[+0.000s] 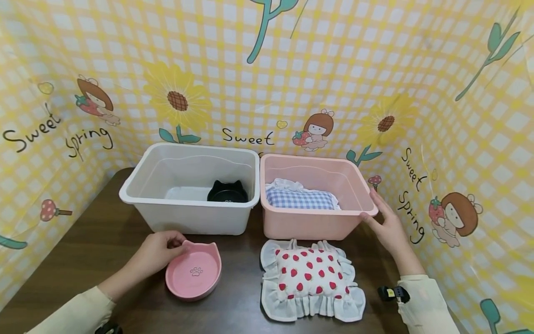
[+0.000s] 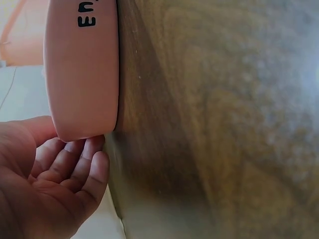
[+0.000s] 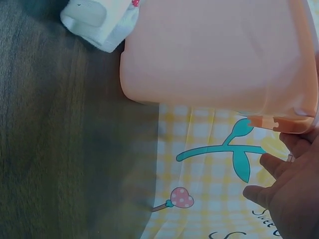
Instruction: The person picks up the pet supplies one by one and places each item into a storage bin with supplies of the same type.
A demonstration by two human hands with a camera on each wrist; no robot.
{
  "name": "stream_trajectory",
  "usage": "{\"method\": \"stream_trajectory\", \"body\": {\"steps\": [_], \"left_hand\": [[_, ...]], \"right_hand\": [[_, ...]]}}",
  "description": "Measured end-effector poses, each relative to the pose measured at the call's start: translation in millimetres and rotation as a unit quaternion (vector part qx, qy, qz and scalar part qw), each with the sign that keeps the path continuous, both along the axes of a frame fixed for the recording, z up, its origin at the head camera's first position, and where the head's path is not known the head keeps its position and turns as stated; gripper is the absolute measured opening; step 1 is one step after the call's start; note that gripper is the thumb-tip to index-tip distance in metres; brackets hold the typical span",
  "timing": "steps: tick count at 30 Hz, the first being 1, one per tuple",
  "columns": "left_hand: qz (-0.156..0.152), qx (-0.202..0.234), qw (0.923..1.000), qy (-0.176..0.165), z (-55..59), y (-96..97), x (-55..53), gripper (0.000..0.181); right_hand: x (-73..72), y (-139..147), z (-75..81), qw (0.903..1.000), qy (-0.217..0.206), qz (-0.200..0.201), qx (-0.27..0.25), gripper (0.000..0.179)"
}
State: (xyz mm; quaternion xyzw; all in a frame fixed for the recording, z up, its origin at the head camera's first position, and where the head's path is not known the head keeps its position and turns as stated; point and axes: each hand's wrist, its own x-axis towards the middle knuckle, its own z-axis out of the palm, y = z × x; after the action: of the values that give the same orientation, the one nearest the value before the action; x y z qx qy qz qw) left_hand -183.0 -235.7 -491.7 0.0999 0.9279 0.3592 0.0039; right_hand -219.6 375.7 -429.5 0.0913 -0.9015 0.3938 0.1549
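Observation:
My left hand (image 1: 160, 249) pinches the ear-side rim of a pink cat-eared bowl (image 1: 196, 272), thumb at the rim and curled fingers behind it. A paw print marks the bowl's inside; dark lettering shows on its outer wall in the left wrist view. At the right front corner of a pink bin (image 1: 310, 225), my right hand (image 1: 385, 226) touches the rim with thumb and fingers spread, as the right wrist view shows from below. A blue checked ruffled cushion (image 1: 298, 198) lies inside that bin. In front of it, a strawberry-print cushion (image 1: 310, 273) with white ruffles lies flat.
A white bin (image 1: 196, 218) stands left of the pink one, close against it. Inside is a black cat-eared bowl (image 1: 227, 191). Both bins stand on a dark wooden table (image 1: 238, 311). Yellow checked cloth (image 1: 233, 93) hangs behind and at both sides.

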Motion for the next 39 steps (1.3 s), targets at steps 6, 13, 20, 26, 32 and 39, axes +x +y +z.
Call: {"method": "stream_trajectory", "body": {"steps": [6,13,20,26,32,39], "left_hand": [[0.003,0.005,0.9998,0.019,2.0,1.6,1.5,0.006],[0.002,-0.004,0.9982,0.059,12.1,2.4,9.5,0.009],[-0.012,-0.006,0.9919,0.126,44.6,4.0,19.6,0.014],[-0.041,-0.015,0.9895,0.138,87.7,5.1,29.5,0.011],[-0.087,-0.004,0.984,0.155,124.8,4.1,37.4,0.008],[-0.132,-0.035,0.9679,0.211,166.6,4.8,38.8,0.017]], "right_hand": [[-0.6,0.7,0.7,1.0,-0.004,0.004,0.003,0.076],[0.9,2.1,-2.8,0.9999,-0.005,0.009,0.001,0.077],[0.0,2.9,-3.6,0.9999,-0.004,0.01,-0.002,0.077],[-0.5,3.2,-2.6,0.9999,-0.009,0.006,0.002,0.077],[-0.5,3.4,-1.2,0.9999,-0.006,0.008,0.01,0.078],[0.2,2.2,0.3,0.9999,-0.01,0.008,0.007,0.077]]}}
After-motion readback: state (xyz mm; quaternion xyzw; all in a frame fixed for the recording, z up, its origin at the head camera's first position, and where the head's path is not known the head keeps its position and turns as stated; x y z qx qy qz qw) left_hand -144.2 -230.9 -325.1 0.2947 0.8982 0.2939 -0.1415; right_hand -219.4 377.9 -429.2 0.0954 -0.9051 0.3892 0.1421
